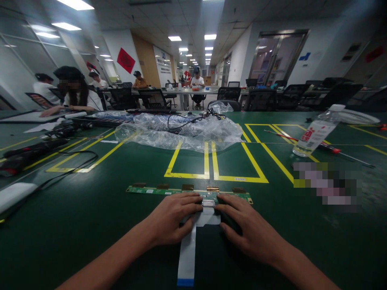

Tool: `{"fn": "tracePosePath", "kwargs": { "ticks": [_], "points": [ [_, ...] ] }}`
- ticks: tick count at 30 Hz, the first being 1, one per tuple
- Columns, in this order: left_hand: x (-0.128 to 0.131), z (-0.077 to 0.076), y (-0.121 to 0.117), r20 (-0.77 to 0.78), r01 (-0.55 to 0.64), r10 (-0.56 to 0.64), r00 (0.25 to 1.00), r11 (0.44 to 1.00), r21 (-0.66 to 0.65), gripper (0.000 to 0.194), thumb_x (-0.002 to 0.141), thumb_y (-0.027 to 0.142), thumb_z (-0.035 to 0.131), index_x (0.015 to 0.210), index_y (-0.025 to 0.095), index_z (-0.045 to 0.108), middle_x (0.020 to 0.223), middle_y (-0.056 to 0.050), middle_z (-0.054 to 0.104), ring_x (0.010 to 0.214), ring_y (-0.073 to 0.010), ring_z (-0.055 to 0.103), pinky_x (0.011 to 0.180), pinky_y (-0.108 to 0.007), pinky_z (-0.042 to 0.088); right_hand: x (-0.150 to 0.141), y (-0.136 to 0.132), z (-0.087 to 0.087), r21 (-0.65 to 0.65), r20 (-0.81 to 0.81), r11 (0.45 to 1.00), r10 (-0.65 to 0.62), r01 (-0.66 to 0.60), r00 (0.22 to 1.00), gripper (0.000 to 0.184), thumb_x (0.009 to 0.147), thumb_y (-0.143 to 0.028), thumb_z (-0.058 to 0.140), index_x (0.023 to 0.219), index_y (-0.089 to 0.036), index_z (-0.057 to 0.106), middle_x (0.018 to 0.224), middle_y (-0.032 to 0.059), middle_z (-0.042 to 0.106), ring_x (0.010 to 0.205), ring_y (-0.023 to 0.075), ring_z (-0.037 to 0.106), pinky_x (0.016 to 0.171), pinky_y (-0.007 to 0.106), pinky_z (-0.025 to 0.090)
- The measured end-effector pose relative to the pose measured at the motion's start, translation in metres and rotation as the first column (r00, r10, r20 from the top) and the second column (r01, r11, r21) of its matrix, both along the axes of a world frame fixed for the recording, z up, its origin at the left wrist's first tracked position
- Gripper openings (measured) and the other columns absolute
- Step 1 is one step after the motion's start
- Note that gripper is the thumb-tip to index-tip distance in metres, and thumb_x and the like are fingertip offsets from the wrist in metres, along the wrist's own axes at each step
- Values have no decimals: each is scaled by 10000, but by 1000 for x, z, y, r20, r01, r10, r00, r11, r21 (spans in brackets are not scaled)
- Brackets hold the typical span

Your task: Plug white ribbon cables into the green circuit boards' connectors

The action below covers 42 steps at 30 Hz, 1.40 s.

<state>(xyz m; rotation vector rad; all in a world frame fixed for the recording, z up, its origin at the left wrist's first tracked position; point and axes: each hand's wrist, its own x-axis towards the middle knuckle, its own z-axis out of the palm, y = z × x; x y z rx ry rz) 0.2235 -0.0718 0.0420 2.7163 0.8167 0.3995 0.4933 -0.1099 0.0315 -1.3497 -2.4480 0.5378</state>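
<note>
A long narrow green circuit board (151,190) lies across the green table in front of me. A white flat ribbon cable (188,249) runs from the board's middle connector toward me and ends in a blue tip. My left hand (172,217) rests on the table with its fingertips pinched at the left side of the cable's connector end. On the right side of that connector, the curled fingers of my right hand (244,225) press down. Both hands meet at the board's edge.
Crumpled clear plastic wrap (181,133) with black wires lies beyond yellow tape boxes (211,161). A plastic bottle (317,131) and a red-handled screwdriver (329,148) are at the right. Black tools and cables lie at the left. Other people sit at tables behind.
</note>
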Motion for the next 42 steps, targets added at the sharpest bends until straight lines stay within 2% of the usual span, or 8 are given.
{"fn": "tracePosePath", "kwargs": {
  "ticks": [11,19,23,28,30,33,37,42],
  "points": [
    [2,0,5,-10,-38,38,999,999,-5,475,828,138,513,1279,171,659,1356,-81,633,1265,-252,586,1071,-458,461,2,2,2,-31,-13,1000,2,-2,1000,475,932,-348,584,1404,-300,560,1545,68,435,1418,305,377,1164,546,303],
    [2,-4,5,33,6,-8,999,999,43,442,815,164,534,1241,166,650,1326,-96,652,1222,-266,611,1007,-467,492,1,3,-1,-4,-4,1000,-3,3,1000,423,971,-325,524,1390,-294,569,1524,58,468,1408,278,399,1170,542,306],
    [2,-1,3,29,15,-15,999,1000,16,399,830,172,522,1210,197,640,1297,-71,668,1133,-258,649,941,-462,509,2,4,1,-1,-60,1000,2,-2,998,472,960,-294,531,1429,-251,505,1473,71,524,1370,264,448,1172,516,325],
    [3,4,0,45,63,-62,997,998,-29,421,816,140,513,1217,217,615,1238,-40,691,1049,-230,666,937,-433,500,4,6,9,0,-110,998,58,-58,992,509,962,-230,505,1465,-282,440,1443,60,548,1324,253,494,1142,486,376],
    [4,3,-1,59,49,-49,997,999,0,419,818,131,510,1216,203,617,1245,-52,687,1072,-234,655,950,-435,494,4,7,11,-14,-112,997,77,-79,991,506,965,-216,493,1464,-274,434,1444,63,545,1322,245,496,1139,472,383],
    [5,2,-2,48,47,-48,998,999,26,486,796,112,532,1271,185,604,1363,-76,619,1241,-251,570,1055,-447,441,3,7,13,-30,-117,993,108,-112,987,517,958,-202,496,1466,-266,425,1454,66,535,1332,239,486,1149,467,369],
    [6,6,-3,-48,118,-120,992,992,-49,679,758,79,553,1428,172,503,1513,-87,478,1408,-244,418,1177,-427,326,3,6,12,-37,-110,989,139,-144,984,533,966,-201,488,1486,-269,395,1465,62,527,1355,227,467,1192,477,298],
    [5,3,-3,-73,57,-63,995,995,-80,559,977,207,468,1528,235,380,1581,-67,367,1464,-240,324,1201,-435,285,4,5,7,4,-111,994,106,-106,988,511,989,-246,462,1493,-266,381,1541,59,445,1444,240,354,1218,515,227]
  ]
}}
